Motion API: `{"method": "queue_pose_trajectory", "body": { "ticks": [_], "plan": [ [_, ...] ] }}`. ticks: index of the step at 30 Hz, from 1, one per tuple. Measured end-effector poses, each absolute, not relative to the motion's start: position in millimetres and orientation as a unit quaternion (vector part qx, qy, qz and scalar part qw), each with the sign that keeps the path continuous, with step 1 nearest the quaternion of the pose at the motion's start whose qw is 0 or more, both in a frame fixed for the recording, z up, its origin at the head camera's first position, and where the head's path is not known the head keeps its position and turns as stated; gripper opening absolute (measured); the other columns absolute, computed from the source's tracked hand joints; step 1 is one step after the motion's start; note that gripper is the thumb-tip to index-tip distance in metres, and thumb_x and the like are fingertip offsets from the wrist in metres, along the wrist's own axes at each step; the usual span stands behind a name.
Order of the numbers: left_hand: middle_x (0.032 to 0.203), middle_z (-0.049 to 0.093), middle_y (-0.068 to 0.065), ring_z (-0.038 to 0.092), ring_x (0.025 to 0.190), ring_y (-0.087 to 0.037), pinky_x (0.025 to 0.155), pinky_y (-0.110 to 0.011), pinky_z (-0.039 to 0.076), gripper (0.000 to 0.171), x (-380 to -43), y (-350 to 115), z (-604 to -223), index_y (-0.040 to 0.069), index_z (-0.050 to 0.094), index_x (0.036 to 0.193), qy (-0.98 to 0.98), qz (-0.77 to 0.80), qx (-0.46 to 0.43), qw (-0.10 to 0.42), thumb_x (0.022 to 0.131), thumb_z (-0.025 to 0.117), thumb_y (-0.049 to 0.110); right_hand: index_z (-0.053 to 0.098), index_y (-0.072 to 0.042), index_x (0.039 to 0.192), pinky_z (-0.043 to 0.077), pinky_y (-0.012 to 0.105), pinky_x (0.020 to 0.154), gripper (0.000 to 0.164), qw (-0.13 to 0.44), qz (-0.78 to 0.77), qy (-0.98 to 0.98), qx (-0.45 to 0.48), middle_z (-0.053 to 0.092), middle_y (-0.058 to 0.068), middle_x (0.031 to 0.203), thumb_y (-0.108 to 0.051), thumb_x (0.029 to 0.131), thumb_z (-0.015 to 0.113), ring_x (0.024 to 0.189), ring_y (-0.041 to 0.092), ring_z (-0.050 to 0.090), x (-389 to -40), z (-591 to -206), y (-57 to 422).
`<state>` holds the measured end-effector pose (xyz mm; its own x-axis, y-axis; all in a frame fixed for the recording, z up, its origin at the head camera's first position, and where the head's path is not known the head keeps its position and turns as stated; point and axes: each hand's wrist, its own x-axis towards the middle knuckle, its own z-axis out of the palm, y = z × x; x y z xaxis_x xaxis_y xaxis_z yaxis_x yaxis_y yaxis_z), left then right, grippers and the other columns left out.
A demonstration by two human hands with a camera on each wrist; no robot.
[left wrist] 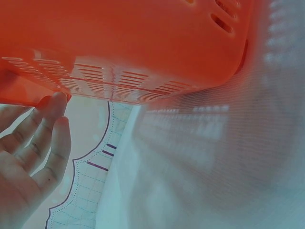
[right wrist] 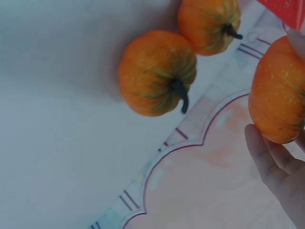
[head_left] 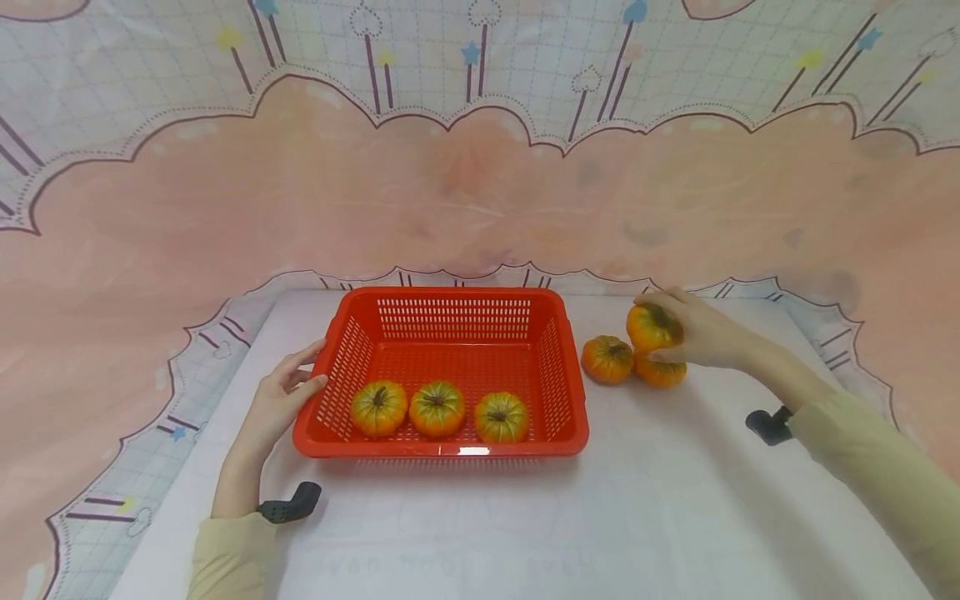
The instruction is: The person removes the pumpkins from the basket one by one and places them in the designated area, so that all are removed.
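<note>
In the head view my right hand (head_left: 701,329) grips a small orange pumpkin (head_left: 649,325) above the table, right of the basket. The right wrist view shows this pumpkin (right wrist: 279,95) between the fingers and thumb. Beneath and beside it, two more pumpkins rest on the table: one to the left (head_left: 607,359) and one partly hidden by the held pumpkin (head_left: 660,372). My left hand (head_left: 279,400) holds the left rim of a red plastic basket (head_left: 442,448), its fingertips at the lip in the left wrist view. Three pumpkins (head_left: 438,408) sit in a row along the basket's near side.
The basket stands on a white-covered table (head_left: 465,533). A patterned cloth (head_left: 465,192) with pink cloud shapes hangs behind and beside it. Black devices are strapped at the left wrist (head_left: 291,503) and the right wrist (head_left: 769,426).
</note>
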<state>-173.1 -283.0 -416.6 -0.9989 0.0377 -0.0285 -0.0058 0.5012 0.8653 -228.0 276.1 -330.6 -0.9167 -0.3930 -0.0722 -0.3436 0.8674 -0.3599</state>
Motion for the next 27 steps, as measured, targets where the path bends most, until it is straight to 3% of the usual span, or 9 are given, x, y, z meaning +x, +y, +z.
{"method": "queue_pose_trajectory", "body": {
  "ticks": [17,27],
  "plan": [
    [0.145,0.039,-0.015,0.050,0.099,0.010,0.078,-0.013,0.051,0.058,-173.6,-280.3,-417.2,0.022,0.031,0.151,0.859,0.512,0.022,0.013,0.098,0.052,0.033,0.040,-0.006,0.142,0.031,0.072,0.100,0.076,0.050,-0.160,0.974,-0.154,0.035,0.027,0.144,-0.021,0.078,0.077,0.129,0.048,0.035,-224.9,-341.0,322.2],
    [0.143,0.041,-0.014,0.050,0.098,0.010,0.078,-0.013,0.051,0.058,-173.4,-281.2,-417.5,0.022,0.031,0.151,0.861,0.508,0.020,0.010,0.098,0.052,0.033,0.041,-0.003,0.140,0.034,0.071,0.098,0.075,0.027,-0.152,0.978,-0.142,0.041,0.029,0.136,-0.021,0.077,0.078,0.121,0.048,0.040,-220.6,-350.8,344.4]
  ]
}}
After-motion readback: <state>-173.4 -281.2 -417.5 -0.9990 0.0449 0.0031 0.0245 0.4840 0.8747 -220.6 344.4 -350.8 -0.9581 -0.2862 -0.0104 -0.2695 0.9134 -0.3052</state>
